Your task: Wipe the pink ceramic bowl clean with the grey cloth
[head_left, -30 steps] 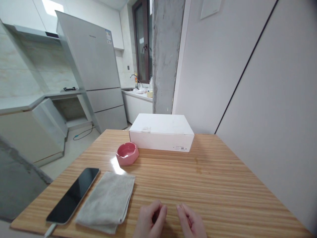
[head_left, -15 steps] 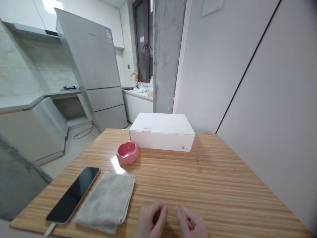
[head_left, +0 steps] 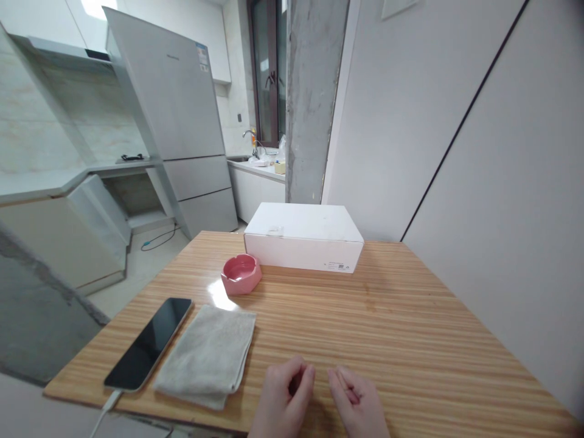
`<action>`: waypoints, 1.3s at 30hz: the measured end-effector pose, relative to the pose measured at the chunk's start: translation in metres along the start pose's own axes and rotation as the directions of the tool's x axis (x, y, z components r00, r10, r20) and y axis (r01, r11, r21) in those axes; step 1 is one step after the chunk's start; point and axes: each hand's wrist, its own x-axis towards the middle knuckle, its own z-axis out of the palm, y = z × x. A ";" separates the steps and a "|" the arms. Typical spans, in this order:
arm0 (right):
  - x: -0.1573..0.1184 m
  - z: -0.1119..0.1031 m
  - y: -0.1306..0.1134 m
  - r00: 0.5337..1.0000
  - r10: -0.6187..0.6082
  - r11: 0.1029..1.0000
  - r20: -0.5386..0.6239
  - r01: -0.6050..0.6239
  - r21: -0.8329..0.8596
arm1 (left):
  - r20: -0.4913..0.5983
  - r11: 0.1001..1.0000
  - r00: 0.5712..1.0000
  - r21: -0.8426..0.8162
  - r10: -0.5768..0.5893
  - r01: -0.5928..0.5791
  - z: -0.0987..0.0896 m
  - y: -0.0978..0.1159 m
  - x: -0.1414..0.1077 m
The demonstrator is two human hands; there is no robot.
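Note:
My left hand rests near the front of the wooden table, its fingers curled into a loose fist with nothing visible inside. Just to its right, with a small gap between them, my right hand is also curled closed and shows nothing in it. A folded grey cloth lies left of my left hand, not touching it. Beyond the cloth sits a pink ashtray. Farther left is a black phone lying face up.
A white box stands at the table's far edge, behind the ashtray. A white cable runs from the phone over the near left edge. A white wall borders the right side; a fridge stands beyond.
The camera view has shifted slightly, so the table and its objects appear a little higher and farther right. Both hands keep the same closed pose.

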 end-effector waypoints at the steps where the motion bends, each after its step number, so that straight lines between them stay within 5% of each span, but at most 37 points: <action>1: 0.000 0.000 0.000 1.000 -0.009 1.000 -0.008 0.009 -0.006 | 0.014 1.000 1.000 0.003 -0.003 0.003 -0.001 0.001 0.000; 39: 0.000 -0.003 -0.025 0.999 0.026 0.999 -0.023 -0.027 -0.033 | -0.008 0.996 1.000 0.093 -0.003 0.004 -0.003 0.012 -0.005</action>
